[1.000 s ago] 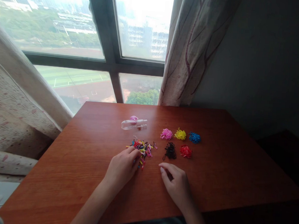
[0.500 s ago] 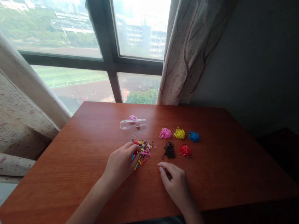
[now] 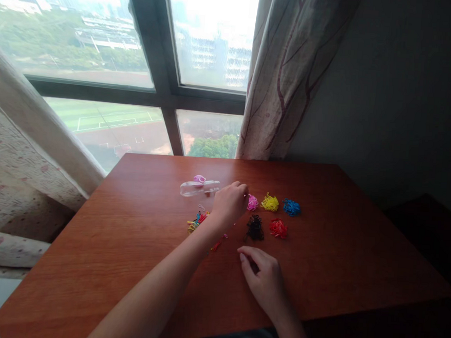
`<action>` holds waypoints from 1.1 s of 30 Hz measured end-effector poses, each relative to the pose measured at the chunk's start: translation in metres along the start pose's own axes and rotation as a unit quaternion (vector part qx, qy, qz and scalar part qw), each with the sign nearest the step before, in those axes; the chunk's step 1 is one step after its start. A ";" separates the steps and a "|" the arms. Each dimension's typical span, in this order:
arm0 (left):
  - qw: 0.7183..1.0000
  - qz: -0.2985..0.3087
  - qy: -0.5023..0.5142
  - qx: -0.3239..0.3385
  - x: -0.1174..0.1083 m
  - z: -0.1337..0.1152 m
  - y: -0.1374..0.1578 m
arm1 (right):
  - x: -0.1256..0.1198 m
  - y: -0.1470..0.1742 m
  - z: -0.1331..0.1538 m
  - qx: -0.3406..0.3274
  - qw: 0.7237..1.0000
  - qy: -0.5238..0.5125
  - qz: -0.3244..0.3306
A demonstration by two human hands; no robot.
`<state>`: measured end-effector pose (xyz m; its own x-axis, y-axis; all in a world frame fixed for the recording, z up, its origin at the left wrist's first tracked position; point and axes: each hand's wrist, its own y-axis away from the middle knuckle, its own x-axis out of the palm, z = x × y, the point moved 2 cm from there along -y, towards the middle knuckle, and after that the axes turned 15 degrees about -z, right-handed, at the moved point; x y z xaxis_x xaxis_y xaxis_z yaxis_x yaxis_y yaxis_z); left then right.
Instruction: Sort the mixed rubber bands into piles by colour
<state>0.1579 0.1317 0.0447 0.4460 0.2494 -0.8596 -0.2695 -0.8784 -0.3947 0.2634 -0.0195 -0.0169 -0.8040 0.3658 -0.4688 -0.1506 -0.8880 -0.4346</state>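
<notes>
One right hand [image 3: 261,274], lower centre, curls loosely, contents unclear. At centre lies one mixed band pile [image 3: 197,222]; rightward, one black pile [image 3: 255,228], one red pile [image 3: 278,228]. Farther, one left hand [image 3: 231,203], fingers bent, hold hidden, is beside one pink pile [image 3: 253,203].

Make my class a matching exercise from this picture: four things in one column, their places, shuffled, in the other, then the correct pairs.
Things
1. Left hand
2. Right hand
3. Black rubber-band pile
4. Blue rubber-band pile

Places
A. Closer to the table's near edge than the other hand
B. Just right of the yellow pile
C. At the left side of the pink pile
D. Just left of the red pile

Pairs: 1-C, 2-A, 3-D, 4-B
</notes>
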 end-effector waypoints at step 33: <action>0.987 -0.055 0.130 -0.075 -0.055 0.072 0.156 | 0.010 -0.004 0.006 -0.007 0.995 0.091 0.026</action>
<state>0.0299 0.0100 0.0072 0.6742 0.2506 -0.6947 -0.0874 -0.9070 -0.4120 0.2526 -0.0139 -0.0149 -0.6924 0.3659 -0.6218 -0.1031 -0.9032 -0.4166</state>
